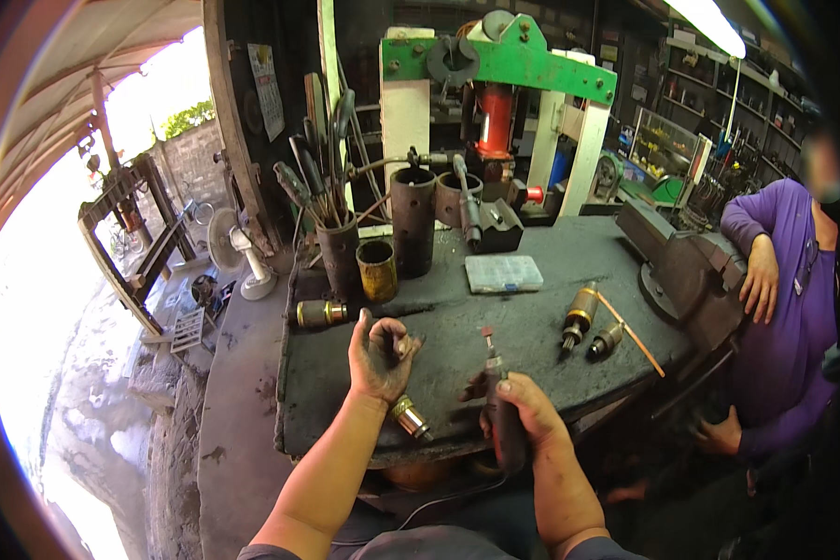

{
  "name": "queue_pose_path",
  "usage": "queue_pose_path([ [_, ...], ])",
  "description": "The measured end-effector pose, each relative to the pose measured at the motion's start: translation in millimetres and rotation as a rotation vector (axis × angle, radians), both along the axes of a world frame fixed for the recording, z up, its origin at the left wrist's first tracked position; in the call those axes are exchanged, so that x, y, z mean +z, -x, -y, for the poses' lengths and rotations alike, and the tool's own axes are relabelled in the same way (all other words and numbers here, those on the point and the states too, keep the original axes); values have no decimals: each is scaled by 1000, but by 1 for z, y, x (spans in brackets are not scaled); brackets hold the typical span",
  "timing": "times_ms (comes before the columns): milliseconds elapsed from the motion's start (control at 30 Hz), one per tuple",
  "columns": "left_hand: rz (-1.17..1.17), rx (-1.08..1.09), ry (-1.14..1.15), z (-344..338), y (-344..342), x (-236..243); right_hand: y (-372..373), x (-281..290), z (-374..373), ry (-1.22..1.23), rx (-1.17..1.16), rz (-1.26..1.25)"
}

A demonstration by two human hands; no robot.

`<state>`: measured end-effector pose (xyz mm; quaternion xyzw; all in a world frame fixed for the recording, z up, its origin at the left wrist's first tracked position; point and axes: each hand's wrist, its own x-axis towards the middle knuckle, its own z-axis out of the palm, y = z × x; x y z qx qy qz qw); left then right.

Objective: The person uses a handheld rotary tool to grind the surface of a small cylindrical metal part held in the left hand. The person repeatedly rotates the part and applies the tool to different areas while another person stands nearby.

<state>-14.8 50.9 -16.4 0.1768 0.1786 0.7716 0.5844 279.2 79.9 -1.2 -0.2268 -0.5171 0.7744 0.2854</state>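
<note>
My right hand [525, 406] is wrapped around a dark handheld rotary tool [506, 425]. The tool points up and away, a small reddish bit [487, 332] at its tip. My left hand [383, 359] is raised over the bench, palm turned up and smudged dark. Its thumb stands apart and the fingers curl loosely, with nothing visible in them. Just below that hand a brass-and-silver cylindrical part [409, 416] lies on the dark bench top [448, 308]. A similar part [319, 314] lies to the left, beyond the hand.
At right lie a gold-banded part [581, 308], a smaller part [607, 340] and a thin stick [633, 334]. A clear compartment box [504, 274], a yellow cup [377, 271] and tool-filled tubes [339, 252] stand farther back. A vise [681, 261] is near a person in purple [784, 308].
</note>
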Motion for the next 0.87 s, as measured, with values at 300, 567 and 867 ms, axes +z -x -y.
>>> queue_pose_path([
  [300,-36,34,44,0,2,-1,35,35,16,86,240,-302],
  [567,-11,86,55,-1,4,2,15,29,15,81,254,-480],
  [867,1,114,12,-4,2,-1,9,-1,4,229,271,-579],
])
